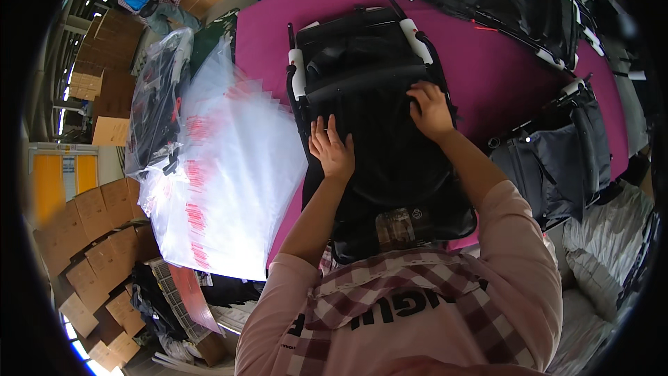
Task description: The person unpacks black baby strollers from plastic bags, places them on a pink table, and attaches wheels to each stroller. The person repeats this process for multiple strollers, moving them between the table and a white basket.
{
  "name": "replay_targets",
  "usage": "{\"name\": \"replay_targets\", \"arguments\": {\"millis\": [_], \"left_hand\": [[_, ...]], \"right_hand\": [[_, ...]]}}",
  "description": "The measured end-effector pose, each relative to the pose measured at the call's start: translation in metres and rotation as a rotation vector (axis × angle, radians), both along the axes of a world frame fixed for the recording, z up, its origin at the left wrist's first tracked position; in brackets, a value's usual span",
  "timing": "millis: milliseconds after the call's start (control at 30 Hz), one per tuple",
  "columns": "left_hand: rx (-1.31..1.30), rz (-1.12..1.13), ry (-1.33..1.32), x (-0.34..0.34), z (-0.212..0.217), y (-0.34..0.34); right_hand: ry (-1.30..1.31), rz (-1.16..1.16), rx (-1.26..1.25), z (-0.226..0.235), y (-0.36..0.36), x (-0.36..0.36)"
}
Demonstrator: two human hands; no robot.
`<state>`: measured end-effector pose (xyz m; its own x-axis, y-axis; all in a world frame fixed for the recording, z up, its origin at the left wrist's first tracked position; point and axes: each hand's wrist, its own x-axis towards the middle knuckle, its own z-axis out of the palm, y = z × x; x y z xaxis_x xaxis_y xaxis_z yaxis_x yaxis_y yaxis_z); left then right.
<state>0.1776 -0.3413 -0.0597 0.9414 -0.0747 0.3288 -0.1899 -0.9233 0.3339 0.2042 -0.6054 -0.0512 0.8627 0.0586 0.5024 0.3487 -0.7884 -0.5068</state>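
Note:
A black fabric seat with a black frame and white joints (pixel 376 118) lies flat on a magenta table (pixel 487 69) in front of me. My left hand (pixel 332 147) rests palm down on the fabric near its left edge, fingers spread. My right hand (pixel 431 108) presses on the fabric near the right frame tube, just below a padded black bar (pixel 369 78). Neither hand grips anything. A checked label or patch (pixel 396 226) shows at the near end of the seat.
A stack of clear plastic bags with red print (pixel 223 167) lies left of the seat. A bagged black item (pixel 158 97) sits further left. More black seats (pixel 557 160) and frames (pixel 515 0) lie on the right. Cardboard boxes (pixel 97 257) line the floor at left.

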Motion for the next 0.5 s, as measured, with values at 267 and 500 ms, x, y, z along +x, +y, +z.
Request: {"name": "replay_targets", "arguments": {"millis": [267, 500], "left_hand": [[-0.016, -0.439, 0.122, -0.029, -0.031, 0.007], [0.016, -0.341, 0.102, -0.025, -0.016, 0.001]], "right_hand": [[0.004, -0.647, 0.036, 0.026, -0.062, -0.226], [0.379, -1.320, -0.012, 0.009, -0.040, -0.496]]}}
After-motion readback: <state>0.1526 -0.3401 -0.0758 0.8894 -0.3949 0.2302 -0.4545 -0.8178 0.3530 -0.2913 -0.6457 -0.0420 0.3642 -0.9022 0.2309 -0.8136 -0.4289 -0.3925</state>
